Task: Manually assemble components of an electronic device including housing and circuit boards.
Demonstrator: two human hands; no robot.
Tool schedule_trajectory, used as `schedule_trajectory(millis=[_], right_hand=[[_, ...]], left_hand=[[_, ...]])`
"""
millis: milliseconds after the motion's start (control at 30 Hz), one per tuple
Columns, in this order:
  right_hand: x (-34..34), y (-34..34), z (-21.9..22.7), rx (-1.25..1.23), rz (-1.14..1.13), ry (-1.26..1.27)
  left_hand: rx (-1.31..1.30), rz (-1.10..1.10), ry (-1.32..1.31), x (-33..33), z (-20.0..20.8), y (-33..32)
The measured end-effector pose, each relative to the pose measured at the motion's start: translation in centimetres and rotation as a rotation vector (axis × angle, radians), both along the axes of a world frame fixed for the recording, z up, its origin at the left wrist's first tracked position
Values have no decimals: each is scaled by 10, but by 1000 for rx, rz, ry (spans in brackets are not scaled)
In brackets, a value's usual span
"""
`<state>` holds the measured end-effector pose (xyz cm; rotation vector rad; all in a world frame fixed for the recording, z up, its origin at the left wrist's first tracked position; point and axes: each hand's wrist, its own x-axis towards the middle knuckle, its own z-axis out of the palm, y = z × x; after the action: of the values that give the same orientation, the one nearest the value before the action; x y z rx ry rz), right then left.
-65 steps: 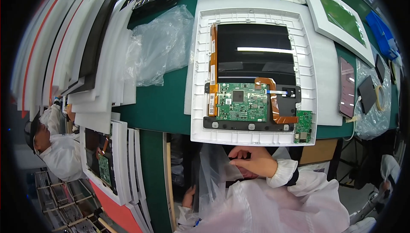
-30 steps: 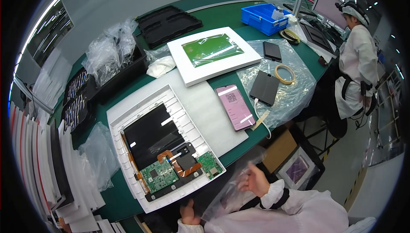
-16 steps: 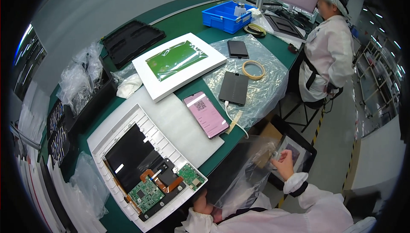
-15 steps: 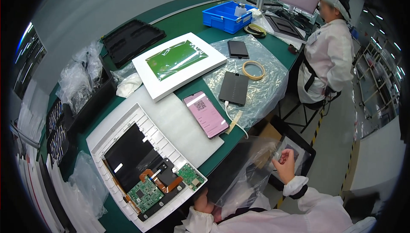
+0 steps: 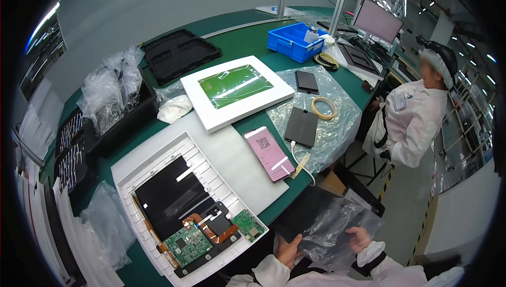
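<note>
Plastic film (image 5: 329, 218), clear and loosely spread, is over the lap beyond the green table (image 5: 299, 186) — left hand (image 5: 289, 250) pinching its edge, right hand (image 5: 360, 239) against its other side, grip unclear. White frame (image 5: 208, 179), apart on foam (image 5: 232, 167), has circuit boards (image 5: 188, 245) fitted, still uncovered.

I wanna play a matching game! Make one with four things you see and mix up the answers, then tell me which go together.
Things:
1. Phone
2. Clear bag
3. Tape ring
4. Bin

Clues:
A. Lies on a clear plastic sheet
B. Is blue, with a bottle inside
C. Has a pink screen
D. Touched by the left hand and right hand

Right pairs: 1-C, 2-D, 3-A, 4-B
</note>
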<state>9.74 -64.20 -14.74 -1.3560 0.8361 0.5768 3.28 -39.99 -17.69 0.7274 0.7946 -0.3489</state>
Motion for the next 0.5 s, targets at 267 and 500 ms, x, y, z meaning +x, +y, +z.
schedule_trajectory(millis=[267,500], right_hand=[[-47,-132,25,117,-389,-400],[-38,-251,73,-350,-338,-843]], left_hand=[[-358,-505,-181,15,1,-20],[-307,-596,-219,5,-6,-10]])
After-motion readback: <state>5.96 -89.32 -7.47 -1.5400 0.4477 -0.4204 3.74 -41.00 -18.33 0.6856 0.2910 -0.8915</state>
